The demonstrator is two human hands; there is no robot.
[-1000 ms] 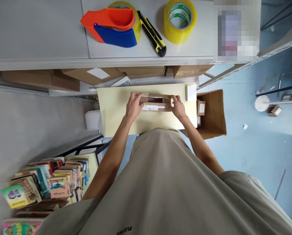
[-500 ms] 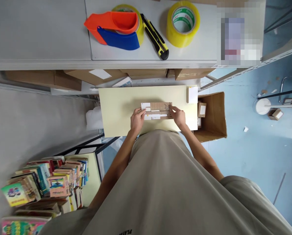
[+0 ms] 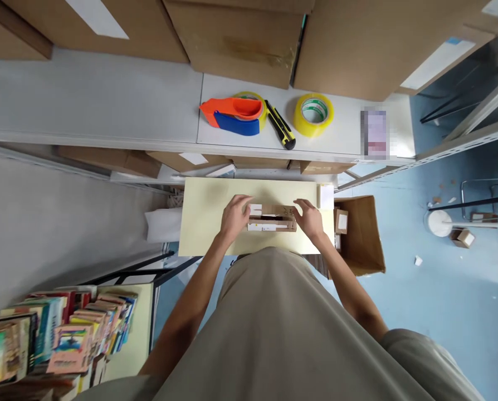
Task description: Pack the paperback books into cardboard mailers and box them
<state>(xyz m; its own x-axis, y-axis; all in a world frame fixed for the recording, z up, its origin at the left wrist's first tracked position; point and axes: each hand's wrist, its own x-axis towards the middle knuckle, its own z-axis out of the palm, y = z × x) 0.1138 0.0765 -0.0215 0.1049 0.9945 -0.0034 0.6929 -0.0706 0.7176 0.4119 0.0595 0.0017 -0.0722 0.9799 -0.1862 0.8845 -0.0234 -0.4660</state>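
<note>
Head view, looking straight down: both hands are at a small cardboard box (image 3: 273,218) that lies near the middle of a pale yellow bench (image 3: 203,223). The left hand (image 3: 234,216) rests against the box's left end, fingers loosely curled over its top edge and touching a white label there. The right hand (image 3: 310,218) cups the right end, fingers bent over the top of the box. Neither hand lifts the box; it sits flat on the bench, held between them, with a white strip along its near side.

A small white pad (image 3: 326,196) lies at the bench's far right corner. Just beside the bench on the right stands an open carton (image 3: 366,234) on the blue floor, with small labelled parcels (image 3: 341,221) inside.

Beyond the bench a grey shelf (image 3: 107,106) carries an orange and blue tape dispenser (image 3: 232,114), a black and yellow utility knife (image 3: 281,125) just beside it, and a roll of yellow tape (image 3: 313,114) a little further right. Large brown cartons (image 3: 240,39) are stacked behind them. Lower left, a stack of colourful books (image 3: 65,340) stands well apart from the hands.
</note>
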